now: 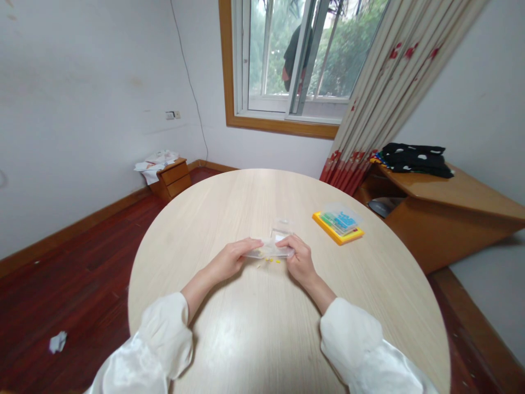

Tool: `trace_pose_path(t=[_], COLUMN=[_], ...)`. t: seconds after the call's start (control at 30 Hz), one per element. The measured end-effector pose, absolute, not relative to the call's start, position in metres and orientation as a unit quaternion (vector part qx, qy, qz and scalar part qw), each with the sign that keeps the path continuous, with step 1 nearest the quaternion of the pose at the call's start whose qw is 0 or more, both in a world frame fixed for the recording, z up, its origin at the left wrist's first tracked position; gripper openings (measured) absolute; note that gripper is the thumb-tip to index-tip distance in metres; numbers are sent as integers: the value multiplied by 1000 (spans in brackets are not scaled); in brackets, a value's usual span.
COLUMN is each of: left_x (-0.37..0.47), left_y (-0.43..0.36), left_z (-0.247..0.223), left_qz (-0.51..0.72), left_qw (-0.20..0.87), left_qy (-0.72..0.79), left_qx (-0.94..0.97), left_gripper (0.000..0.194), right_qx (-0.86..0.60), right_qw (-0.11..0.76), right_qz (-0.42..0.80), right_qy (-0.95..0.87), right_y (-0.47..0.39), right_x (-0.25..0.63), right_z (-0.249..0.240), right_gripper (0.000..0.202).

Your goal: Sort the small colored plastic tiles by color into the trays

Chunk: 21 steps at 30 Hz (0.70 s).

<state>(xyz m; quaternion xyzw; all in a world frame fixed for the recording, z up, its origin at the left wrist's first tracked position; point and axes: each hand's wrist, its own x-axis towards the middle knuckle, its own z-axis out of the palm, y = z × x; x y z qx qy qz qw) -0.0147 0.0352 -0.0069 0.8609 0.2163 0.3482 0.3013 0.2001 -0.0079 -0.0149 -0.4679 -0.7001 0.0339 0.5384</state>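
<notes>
Between my two hands, just above the middle of the round table, is a clear plastic case [267, 250]. My left hand [234, 258] grips its left end, thumb on top. The right end is in my right hand [301, 260], its thumb lying over the upper face. Small yellow pieces [272, 260] lie on the table just below the case's near edge; a paler bit is beside them. Behind the case is another clear plastic part [283, 230], perhaps a lid; whether it joins the case I cannot tell.
A yellow tray [338, 236] with clear packets of blue and green pieces sits to the right on the round table [246, 328]. Beyond the table are a small drawer cabinet [174, 178], a tilted wooden cabinet [438, 219] and a curtain [369, 109]. A person [293, 57] is outside the window.
</notes>
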Motion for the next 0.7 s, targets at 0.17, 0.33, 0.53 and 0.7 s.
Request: trace_pose_path(t=[0.17,0.33,0.53,0.7], left_x=[-16,-11,-5,-15], left_y=[36,34,37,51], left_z=[-5,-6,1,3], left_qz=[384,434,490,534], left_qw=[289,361,613,635], left_qy=[251,333,353,433], left_qx=[840,755,509,352], left_gripper=[50,58,87,80], right_qx=[-436,-457,-503,-567], right_qw=[574,592,629,611], right_qz=[-16,-2,46,-38], right_qy=[-692,-664,-591,-552], right_y=[-11,-12,-6,3], right_x=[193,186,190,220], right_z=[-8,-10,-15,-15], right_gripper=[21,23,39,23])
